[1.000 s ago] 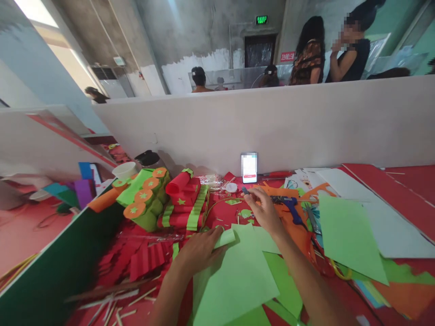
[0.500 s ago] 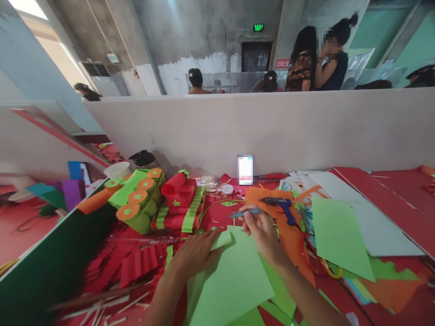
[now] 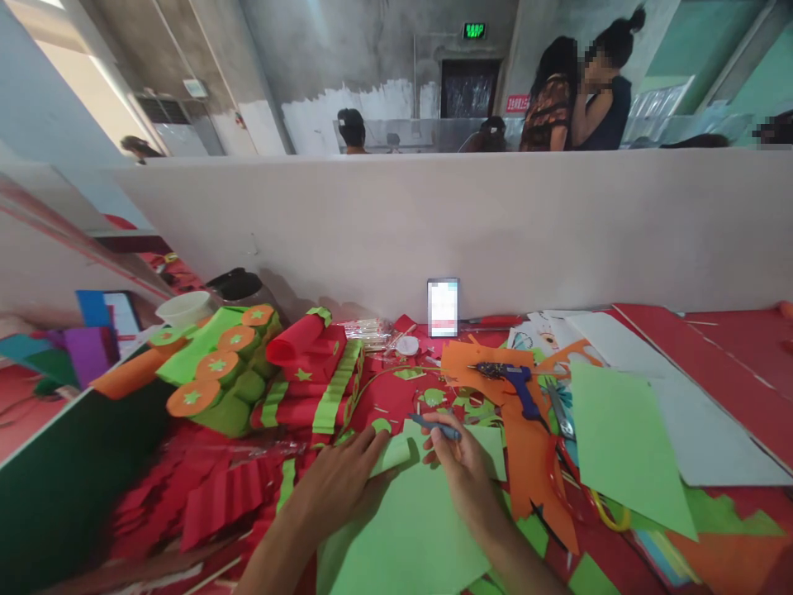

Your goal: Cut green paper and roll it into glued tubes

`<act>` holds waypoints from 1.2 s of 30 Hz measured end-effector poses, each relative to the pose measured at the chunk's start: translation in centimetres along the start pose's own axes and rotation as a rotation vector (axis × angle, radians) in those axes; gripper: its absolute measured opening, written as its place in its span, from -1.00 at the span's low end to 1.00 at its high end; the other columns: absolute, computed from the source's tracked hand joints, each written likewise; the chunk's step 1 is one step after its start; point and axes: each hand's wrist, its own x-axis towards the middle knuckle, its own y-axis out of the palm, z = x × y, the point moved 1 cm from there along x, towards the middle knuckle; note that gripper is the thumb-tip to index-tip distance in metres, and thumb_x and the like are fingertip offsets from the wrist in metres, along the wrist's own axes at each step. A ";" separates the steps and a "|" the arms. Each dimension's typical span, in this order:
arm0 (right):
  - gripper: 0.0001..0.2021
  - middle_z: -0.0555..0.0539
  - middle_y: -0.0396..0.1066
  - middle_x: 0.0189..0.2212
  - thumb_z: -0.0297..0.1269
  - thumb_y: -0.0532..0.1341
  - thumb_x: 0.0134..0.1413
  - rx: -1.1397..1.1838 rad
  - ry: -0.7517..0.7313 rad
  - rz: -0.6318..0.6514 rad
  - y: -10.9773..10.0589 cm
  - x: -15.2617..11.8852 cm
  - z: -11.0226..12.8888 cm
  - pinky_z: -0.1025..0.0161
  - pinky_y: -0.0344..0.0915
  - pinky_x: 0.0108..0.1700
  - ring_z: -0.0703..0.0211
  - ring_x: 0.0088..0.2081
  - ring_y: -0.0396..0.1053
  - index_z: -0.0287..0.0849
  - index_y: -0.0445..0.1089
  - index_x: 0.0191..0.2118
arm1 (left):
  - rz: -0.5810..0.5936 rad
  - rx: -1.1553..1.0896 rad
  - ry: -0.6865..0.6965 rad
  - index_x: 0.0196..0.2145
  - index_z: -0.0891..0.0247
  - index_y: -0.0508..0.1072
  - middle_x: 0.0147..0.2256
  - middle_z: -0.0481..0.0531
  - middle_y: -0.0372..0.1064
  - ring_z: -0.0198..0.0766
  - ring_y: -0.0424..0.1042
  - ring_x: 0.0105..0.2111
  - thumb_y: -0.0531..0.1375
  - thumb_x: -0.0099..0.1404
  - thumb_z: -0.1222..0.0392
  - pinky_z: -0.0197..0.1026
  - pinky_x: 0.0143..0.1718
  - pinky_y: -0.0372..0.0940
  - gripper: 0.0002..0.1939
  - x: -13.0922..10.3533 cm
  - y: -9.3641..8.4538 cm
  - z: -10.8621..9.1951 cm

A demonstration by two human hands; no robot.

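Note:
My left hand (image 3: 344,475) lies with its fingers stretched out flat, pressing on a small light-green paper piece (image 3: 392,457). That piece sits on top of a large light-green paper sheet (image 3: 412,533). In my right hand (image 3: 464,471) is a slim grey-blue pen (image 3: 441,427), gripped between thumb and fingers. Its tip points left, close to the far edge of the sheet; whether it touches the paper I cannot tell. The palm sides of both hands are hidden.
Red and green paper rolls (image 3: 310,364) and orange-and-green paper shapes (image 3: 223,359) stand at left. A blue glue gun (image 3: 520,384) lies on orange paper (image 3: 513,446), with scissors (image 3: 561,413) beside it. A phone (image 3: 443,307) leans on the white partition (image 3: 347,223). Green paper (image 3: 625,446) lies right.
My right hand with the pen has moved down and closer to my left hand. A green paper piece now shows beyond my right hand. The view has shifted slightly.

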 end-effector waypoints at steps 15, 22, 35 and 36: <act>-0.78 -0.04 0.46 -0.33 -0.09 0.16 0.20 -0.284 -0.036 0.108 -1.3 0.3 1.9 0.27 0.37 -0.31 0.16 -0.36 0.42 -0.08 0.39 -0.13 | -0.060 -0.006 -0.072 0.24 0.10 0.16 0.06 0.16 0.37 0.00 0.50 -0.12 -0.18 0.45 -0.15 -0.09 -0.24 0.42 -0.46 -0.2 0.7 -0.1; -0.89 0.01 0.45 -0.42 -0.18 0.17 0.18 -0.439 -0.080 0.094 -1.2 -0.1 2.2 0.31 0.32 -0.38 0.17 -0.39 0.42 -0.07 0.35 -0.23 | -0.046 -0.004 -0.106 0.33 0.02 0.00 0.11 0.15 0.34 0.02 0.50 -0.12 -0.18 0.44 -0.16 -0.09 -0.30 0.41 -0.42 -0.2 1.0 -0.1; -0.90 0.03 0.47 -0.38 -0.23 0.15 0.19 -0.568 -0.141 0.154 -1.1 -0.1 2.7 0.36 0.29 -0.35 0.22 -0.37 0.43 -0.07 0.36 -0.21 | -0.085 0.023 -0.085 0.31 0.01 0.06 0.05 0.10 0.39 -0.07 0.50 -0.13 -0.12 0.45 -0.13 -0.17 -0.32 0.39 -0.46 -0.2 0.9 -0.1; -0.90 0.03 0.47 -0.38 -0.24 0.15 0.20 -0.569 -0.146 0.158 -1.1 -0.1 2.7 0.36 0.29 -0.34 0.22 -0.36 0.43 -0.07 0.36 -0.21 | -0.087 0.025 -0.084 0.30 0.01 0.07 0.04 0.09 0.39 -0.07 0.50 -0.13 -0.12 0.45 -0.13 -0.17 -0.33 0.38 -0.46 -0.2 0.9 -0.1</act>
